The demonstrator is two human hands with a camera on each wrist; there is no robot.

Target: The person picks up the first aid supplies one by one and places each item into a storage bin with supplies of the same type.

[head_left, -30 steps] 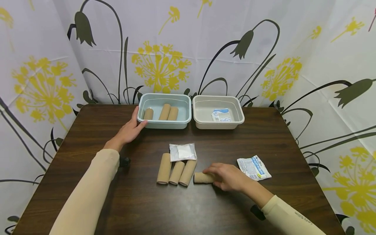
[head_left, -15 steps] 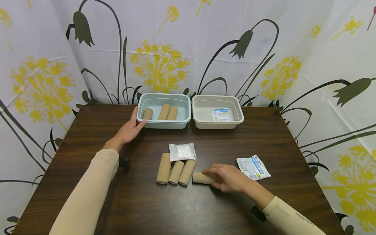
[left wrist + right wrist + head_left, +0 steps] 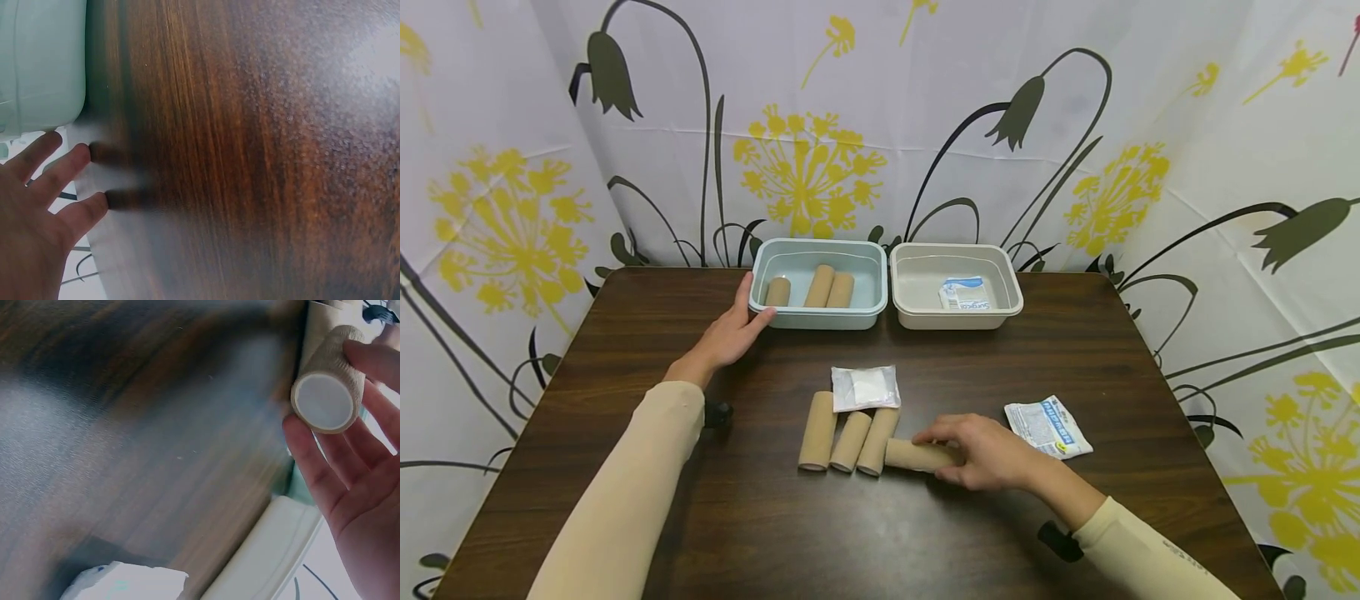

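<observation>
My right hand (image 3: 988,454) holds a tan cardboard tube (image 3: 910,455) sideways, thumb on one side and fingers on the other. Its round end (image 3: 324,402) faces the camera in the right wrist view. The tube's far end reaches the rightmost of three similar tubes (image 3: 817,432) lying side by side. A white wrapped packet (image 3: 867,388) lies over the tops of that row. My left hand (image 3: 730,333) rests at the left front corner of the pale blue bin (image 3: 820,319), thumb on its rim. In the left wrist view its fingers (image 3: 65,172) are extended beside the bin.
Several tubes (image 3: 820,286) are inside the blue bin. A beige bin (image 3: 957,320) to its right holds a packet with blue lettering (image 3: 966,293). Another blue-and-white packet (image 3: 1049,427) lies right of my right hand on the dark wooden table (image 3: 760,533). A flowered curtain (image 3: 880,83) hangs behind.
My right hand has shifted the tube slightly left, up to the row, and more of the tube shows past the fingers. The left hand stays at the blue bin.
</observation>
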